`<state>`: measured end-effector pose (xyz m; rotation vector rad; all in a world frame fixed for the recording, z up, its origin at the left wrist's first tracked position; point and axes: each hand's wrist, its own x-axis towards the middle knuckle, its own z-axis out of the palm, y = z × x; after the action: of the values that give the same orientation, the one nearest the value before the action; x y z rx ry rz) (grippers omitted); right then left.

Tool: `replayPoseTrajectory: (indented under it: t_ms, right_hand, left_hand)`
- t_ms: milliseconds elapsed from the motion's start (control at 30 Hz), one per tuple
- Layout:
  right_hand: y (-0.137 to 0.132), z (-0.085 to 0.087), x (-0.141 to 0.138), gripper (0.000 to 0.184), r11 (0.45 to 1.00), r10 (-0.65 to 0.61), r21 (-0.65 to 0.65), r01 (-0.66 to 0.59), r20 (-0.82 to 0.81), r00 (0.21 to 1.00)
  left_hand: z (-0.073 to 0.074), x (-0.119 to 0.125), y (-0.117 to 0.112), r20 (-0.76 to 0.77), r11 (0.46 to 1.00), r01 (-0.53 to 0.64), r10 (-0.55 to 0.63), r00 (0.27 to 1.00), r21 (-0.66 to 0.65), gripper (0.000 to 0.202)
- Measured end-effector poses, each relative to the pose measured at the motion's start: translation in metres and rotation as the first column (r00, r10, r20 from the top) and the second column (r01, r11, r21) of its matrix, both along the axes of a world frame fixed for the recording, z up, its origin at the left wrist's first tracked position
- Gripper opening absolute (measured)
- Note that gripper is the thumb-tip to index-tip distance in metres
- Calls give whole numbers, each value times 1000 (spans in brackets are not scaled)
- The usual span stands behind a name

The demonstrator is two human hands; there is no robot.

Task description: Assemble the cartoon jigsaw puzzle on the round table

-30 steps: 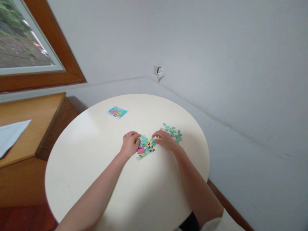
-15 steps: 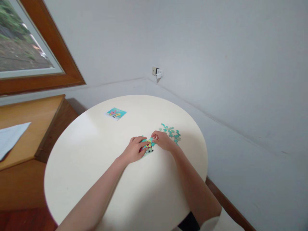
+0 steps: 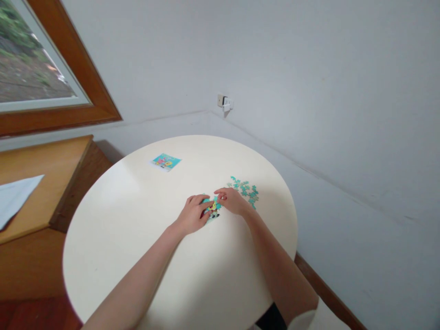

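Observation:
A partly joined jigsaw puzzle [image 3: 213, 213] with a cartoon figure in yellow, red and teal lies near the middle of the table. My left hand [image 3: 193, 213] rests flat over its left side, fingers spread and hiding part of it. At the puzzle's upper right edge, my right hand [image 3: 232, 200] has its thumb and bent fingers closed at a small teal puzzle piece [image 3: 219, 202], with the index finger stretched out to the left. The fingers partly cover this piece. Loose teal puzzle pieces [image 3: 245, 188] lie scattered just beyond my right hand.
A small picture card [image 3: 166, 162] lies at the back left of the round white table [image 3: 113, 238]. Left of it stands a wooden desk [image 3: 65, 156] with white paper [image 3: 17, 197] on it. White walls [image 3: 309, 91] enclose the far side, with a plugged socket [image 3: 225, 101].
My right index finger has straightened out to the left, over the puzzle's top edge. My left hand stays nearly where it was, its fingertips shifted slightly.

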<state>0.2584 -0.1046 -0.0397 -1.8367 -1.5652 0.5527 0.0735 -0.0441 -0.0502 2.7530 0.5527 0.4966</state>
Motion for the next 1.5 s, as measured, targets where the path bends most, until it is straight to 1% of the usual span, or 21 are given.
replayPoseTrajectory:
  t_ms: [167, 233, 333, 400, 500, 600, 700, 800, 900, 1067, 1233, 1367, 1500]
  right_hand:
    - [1, 5, -9, 23, 999, -40, -18, 42, 77, 996]
    - [1, 7, -15, 22, 1000, -25, -8, 26, 108, 994]
    - [3, 7, -21, 19, 999, 5, 49, -12, 131, 991]
    - [4, 5, -21, 21, 994, -27, 112, 15, 109, 994]
    - [7, 0, -16, 27, 974, -98, 207, 88, 36, 995]
    - [9, -4, -11, 27, 961, -106, 255, 110, -30, 994]
    - [11, -7, -13, 23, 965, -78, 243, 96, -84, 993]
    - [12, -8, -17, 19, 977, -35, 202, 64, -144, 989]
    - [12, -8, -19, 17, 987, 2, 159, 29, -191, 982]
    - [11, -9, -18, 17, 993, 16, 121, 11, -219, 976]
    - [12, -11, -17, 18, 991, 10, 136, 17, -197, 980]
    - [15, -16, -16, 18, 987, -9, 156, 39, -189, 982]
    - [17, -20, -16, 19, 985, 1, 171, 30, -181, 983]
  left_hand:
    - [1, 1, 0, 3, 1000, -7, 7, 1000, -17, 37]
    - [2, 1, 0, 0, 1000, -7, 7, 1000, -18, 37]
    - [2, 1, -1, 10, 1000, -6, 7, 1000, -15, 36]
    - [2, 0, -1, 15, 1000, -5, 5, 1000, -13, 36]
    - [0, 0, 1, 34, 1000, 1, 0, 999, -26, 35]
    - [-3, 0, 5, 133, 995, -18, 31, 991, -97, 30]
    - [-4, -1, 10, 244, 973, -87, 139, 960, -214, 26]
    - [-5, -1, 13, 261, 952, -133, 207, 943, -276, 24]
    - [-4, -1, 13, 239, 951, -134, 204, 949, -278, 23]
    - [-4, 0, 12, 240, 949, -131, 204, 949, -286, 23]
    - [-5, 0, 12, 234, 958, -124, 187, 954, -258, 21]
    - [-8, 0, 12, 232, 970, -118, 167, 958, -215, 20]
    - [-11, 0, 13, 236, 975, -109, 154, 959, -192, 21]
